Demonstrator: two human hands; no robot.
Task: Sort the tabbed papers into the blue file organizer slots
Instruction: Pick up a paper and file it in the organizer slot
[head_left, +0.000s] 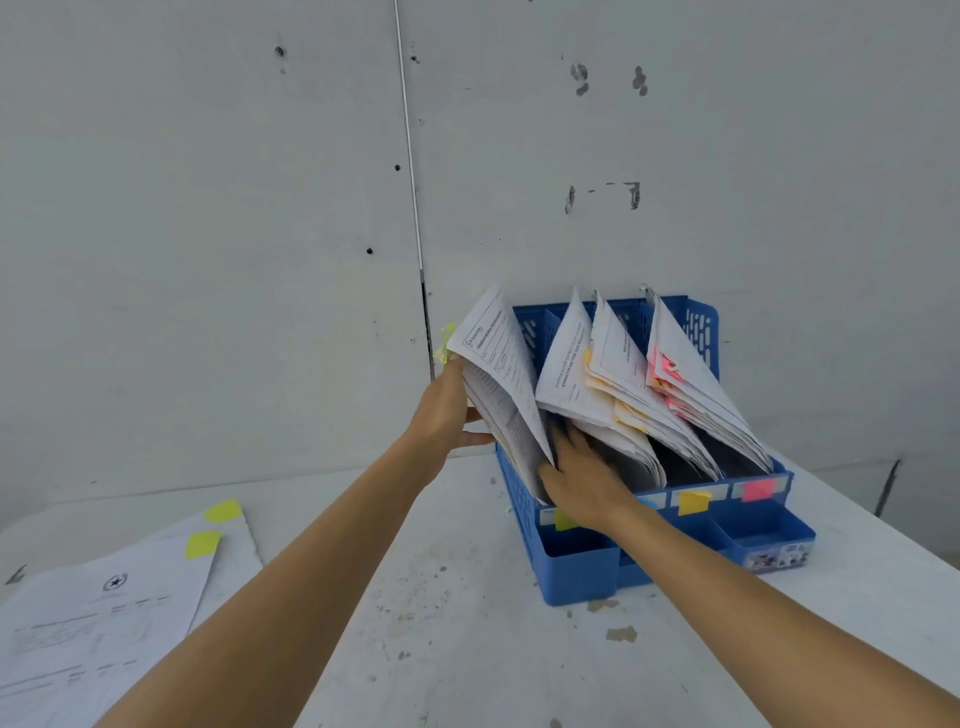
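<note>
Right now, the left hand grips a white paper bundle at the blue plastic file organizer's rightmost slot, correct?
No. Head view: the left hand grips the white paper bundle at the leftmost slot of the blue plastic file organizer.

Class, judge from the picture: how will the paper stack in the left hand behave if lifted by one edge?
Probably floppy: the stack bows above the left hand. Likely to fan apart, since its sheets look loose. Its yellow tabs may crease or peel if squeezed.
</note>
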